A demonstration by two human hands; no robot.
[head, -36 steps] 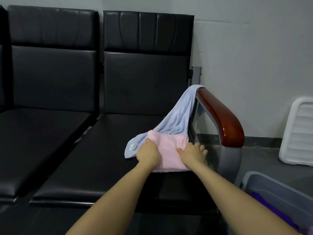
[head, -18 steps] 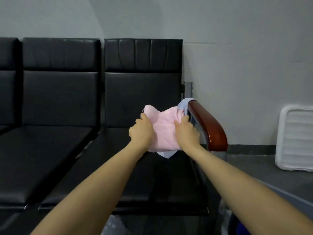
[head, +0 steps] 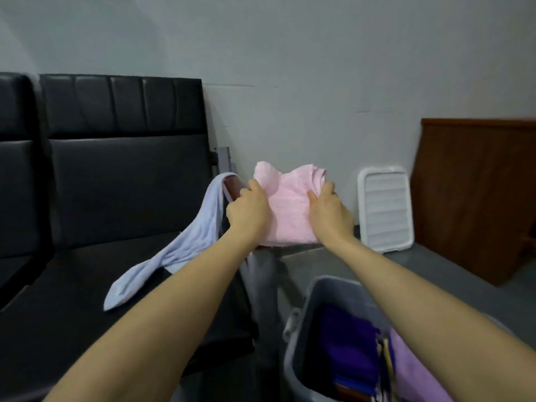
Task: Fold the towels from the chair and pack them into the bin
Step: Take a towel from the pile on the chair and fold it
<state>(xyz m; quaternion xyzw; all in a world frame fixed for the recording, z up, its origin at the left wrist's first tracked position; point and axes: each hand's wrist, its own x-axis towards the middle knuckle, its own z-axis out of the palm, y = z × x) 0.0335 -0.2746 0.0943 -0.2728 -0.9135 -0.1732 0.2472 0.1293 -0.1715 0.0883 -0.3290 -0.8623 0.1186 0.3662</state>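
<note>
Both hands have carried the folded pink towel (head: pixel 290 210) rightward off the chair (head: pixel 116 184), past its armrest. Left hand (head: pixel 249 211) and right hand (head: pixel 329 211) grip its sides; below the right forearm sits the bin (head: pixel 307 323). A blue towel (head: pixel 185 245) drapes left of the left hand.

A pale grey wall (head: pixel 290 53) rises behind the black padded seating row (head: pixel 116 169), with a white ribbed plastic panel (head: pixel 384 210) leaning against it and a brown wooden board (head: pixel 475 192) further right on the grey floor (head: pixel 435 265).
</note>
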